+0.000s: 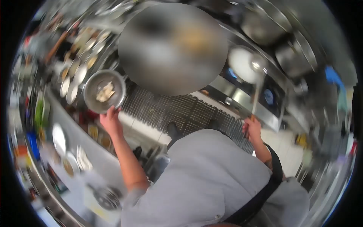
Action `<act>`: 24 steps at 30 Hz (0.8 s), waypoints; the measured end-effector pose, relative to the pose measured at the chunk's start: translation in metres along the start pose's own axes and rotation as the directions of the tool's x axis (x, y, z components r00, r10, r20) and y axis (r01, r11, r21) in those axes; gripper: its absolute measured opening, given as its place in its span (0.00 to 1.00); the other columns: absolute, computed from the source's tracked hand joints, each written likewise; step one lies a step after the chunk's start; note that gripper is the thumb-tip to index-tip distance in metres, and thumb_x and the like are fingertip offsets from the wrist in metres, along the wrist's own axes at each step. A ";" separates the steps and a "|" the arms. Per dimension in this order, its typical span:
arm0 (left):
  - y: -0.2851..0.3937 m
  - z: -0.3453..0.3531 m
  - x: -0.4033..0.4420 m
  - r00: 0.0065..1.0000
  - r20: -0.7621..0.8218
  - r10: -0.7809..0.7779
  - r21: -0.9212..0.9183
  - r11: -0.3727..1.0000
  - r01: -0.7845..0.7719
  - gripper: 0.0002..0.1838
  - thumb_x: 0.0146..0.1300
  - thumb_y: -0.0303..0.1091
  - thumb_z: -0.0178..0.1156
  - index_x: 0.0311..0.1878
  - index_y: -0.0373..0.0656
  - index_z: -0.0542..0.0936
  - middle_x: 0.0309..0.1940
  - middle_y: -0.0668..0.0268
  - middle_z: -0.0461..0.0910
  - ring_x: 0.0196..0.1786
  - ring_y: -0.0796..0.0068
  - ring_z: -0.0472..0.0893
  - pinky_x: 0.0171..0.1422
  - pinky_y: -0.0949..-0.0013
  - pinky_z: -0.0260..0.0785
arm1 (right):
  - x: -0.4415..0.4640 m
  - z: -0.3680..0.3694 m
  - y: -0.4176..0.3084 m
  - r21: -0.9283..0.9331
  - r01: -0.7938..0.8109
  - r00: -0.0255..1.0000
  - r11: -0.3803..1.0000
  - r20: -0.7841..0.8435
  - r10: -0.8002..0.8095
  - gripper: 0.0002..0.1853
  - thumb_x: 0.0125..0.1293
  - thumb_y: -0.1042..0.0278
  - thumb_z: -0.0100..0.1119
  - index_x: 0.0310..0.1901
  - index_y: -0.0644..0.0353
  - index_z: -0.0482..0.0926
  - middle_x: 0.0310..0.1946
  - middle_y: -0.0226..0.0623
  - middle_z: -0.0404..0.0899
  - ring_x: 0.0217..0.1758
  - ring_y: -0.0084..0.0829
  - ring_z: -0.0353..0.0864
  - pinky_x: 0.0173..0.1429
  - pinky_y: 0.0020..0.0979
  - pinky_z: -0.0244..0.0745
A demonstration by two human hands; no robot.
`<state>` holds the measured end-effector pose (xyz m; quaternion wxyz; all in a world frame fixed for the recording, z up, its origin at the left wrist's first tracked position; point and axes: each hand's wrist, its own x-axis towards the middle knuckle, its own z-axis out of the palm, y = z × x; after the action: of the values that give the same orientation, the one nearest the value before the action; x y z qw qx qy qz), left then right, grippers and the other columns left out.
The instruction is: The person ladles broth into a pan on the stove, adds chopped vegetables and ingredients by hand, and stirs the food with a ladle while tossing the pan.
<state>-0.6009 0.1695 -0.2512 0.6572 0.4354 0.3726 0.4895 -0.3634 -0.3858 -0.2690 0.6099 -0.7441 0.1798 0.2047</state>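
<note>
My left hand (pixel 110 118) is closed on the near rim of a round metal bowl (pixel 87 90), which is held out at the left. Pale pieces of food (pixel 105 92) lie inside the bowl. On the right, my right hand (pixel 251 128) grips the handle of a long metal ladle (pixel 258 83). The ladle's round head is over or beside a white round pan or pot (pixel 242 64) at the stove; whether they touch is unclear.
Large metal pots (pixel 297 56) stand at the upper right beside the stove (pixel 242 99). A steel counter (pixel 94 151) with plates and a slotted utensil (pixel 106 197) runs along the left. Perforated black matting (pixel 166 108) covers the floor. A blurred oval hides the top centre.
</note>
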 end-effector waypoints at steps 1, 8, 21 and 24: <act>-0.033 0.035 0.014 0.993 0.071 -0.093 0.152 0.985 0.081 0.14 0.63 0.19 0.63 0.51 0.26 0.76 0.46 0.51 0.83 0.44 0.61 0.86 0.46 0.60 0.88 | -0.010 -0.006 -0.008 -0.057 -0.042 0.999 0.998 -0.027 0.040 0.05 0.67 0.71 0.62 0.37 0.60 0.75 0.20 0.31 0.73 0.16 0.25 0.72 0.20 0.30 0.71; -0.137 0.380 -0.064 0.746 0.654 -0.123 0.471 0.838 -0.275 0.18 0.57 0.26 0.65 0.50 0.26 0.81 0.42 0.52 0.87 0.41 0.66 0.89 0.40 0.67 0.84 | -0.009 -0.099 0.003 -0.600 0.217 0.916 0.770 -0.149 -0.374 0.20 0.68 0.66 0.65 0.60 0.57 0.79 0.28 0.39 0.79 0.30 0.35 0.83 0.36 0.39 0.79; -0.245 0.585 -0.189 0.437 0.899 0.022 0.428 0.159 -0.890 0.12 0.61 0.32 0.56 0.40 0.36 0.85 0.39 0.40 0.86 0.47 0.40 0.86 0.56 0.46 0.78 | 0.039 -0.184 -0.060 -0.828 0.210 0.898 0.520 -0.048 -0.438 0.27 0.68 0.64 0.62 0.69 0.52 0.74 0.45 0.44 0.82 0.45 0.52 0.85 0.50 0.50 0.81; -0.237 0.587 -0.179 0.544 0.839 0.015 0.534 0.172 -0.828 0.14 0.59 0.34 0.58 0.42 0.35 0.86 0.42 0.40 0.86 0.49 0.39 0.86 0.56 0.48 0.78 | 0.052 -0.193 -0.063 -0.809 0.238 0.908 0.538 -0.012 -0.420 0.28 0.69 0.64 0.61 0.71 0.53 0.73 0.45 0.46 0.81 0.46 0.53 0.85 0.50 0.51 0.80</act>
<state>-0.0310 -0.1591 -0.2609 0.1803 0.9568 0.1534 0.1686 -0.2701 -0.5636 -0.2108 0.2223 -0.9727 -0.0116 0.0662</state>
